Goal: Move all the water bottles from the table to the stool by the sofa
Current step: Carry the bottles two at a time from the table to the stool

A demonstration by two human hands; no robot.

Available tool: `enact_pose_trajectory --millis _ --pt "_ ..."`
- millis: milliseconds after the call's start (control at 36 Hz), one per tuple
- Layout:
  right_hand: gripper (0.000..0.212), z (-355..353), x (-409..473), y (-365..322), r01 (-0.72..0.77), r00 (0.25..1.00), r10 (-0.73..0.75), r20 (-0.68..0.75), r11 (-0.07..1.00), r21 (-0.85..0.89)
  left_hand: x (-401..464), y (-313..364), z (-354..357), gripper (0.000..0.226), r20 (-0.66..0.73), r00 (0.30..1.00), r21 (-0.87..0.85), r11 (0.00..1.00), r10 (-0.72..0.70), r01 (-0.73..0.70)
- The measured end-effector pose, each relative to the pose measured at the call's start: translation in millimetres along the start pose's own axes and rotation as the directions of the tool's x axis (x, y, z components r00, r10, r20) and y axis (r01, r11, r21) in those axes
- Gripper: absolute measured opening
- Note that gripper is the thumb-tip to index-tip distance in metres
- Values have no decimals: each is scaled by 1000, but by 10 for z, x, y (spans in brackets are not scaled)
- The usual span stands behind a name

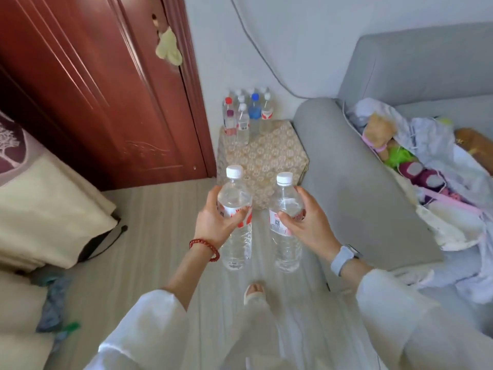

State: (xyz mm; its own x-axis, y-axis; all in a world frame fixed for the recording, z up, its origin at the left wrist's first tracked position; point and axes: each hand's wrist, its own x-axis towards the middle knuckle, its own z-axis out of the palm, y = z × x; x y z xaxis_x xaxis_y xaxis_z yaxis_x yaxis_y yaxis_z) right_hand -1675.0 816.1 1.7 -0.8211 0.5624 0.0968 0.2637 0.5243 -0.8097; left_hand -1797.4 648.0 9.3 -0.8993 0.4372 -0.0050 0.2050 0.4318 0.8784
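Your left hand (213,217) is wrapped round a clear plastic water bottle with a white cap (235,220), held upright; your right hand (306,222) grips a second clear white-capped bottle (286,222) just beside it, both above the pale floor (149,236). Ahead, the patterned beige stool (269,158) sits against the grey sofa arm (344,177), with a cluster of clear bottles (246,116) standing along its far edge.

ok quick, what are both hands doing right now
Left hand: closed around the left water bottle, held upright.
Right hand: closed around the right water bottle, held upright.
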Motion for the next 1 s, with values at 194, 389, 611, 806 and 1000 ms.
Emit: enact_pose_trajectory --millis 194,389,611,806,1000 --pt "66 -11 1537 162 -91 995 91 40 996 -7 1605 200 397 67 108 992 -49 996 -69 74" --pt "74 35 2862 507 -211 974 209 89 977 19 2846 259 832 69 182 973 5 989 -144 146" --pt "73 278 4370 1234 -336 934 326 145 941 45 4266 -74 1627 81 210 949 90 971 -236 222" --pt "72 583 5378 1913 -387 909 382 168 922 -5 5224 -475 2275 78 212 927 230 938 -308 259" --pt "55 868 5928 2444 -413 881 403 249 911 -17 5732 -780 2811 66 255 905 233 930 -341 285"
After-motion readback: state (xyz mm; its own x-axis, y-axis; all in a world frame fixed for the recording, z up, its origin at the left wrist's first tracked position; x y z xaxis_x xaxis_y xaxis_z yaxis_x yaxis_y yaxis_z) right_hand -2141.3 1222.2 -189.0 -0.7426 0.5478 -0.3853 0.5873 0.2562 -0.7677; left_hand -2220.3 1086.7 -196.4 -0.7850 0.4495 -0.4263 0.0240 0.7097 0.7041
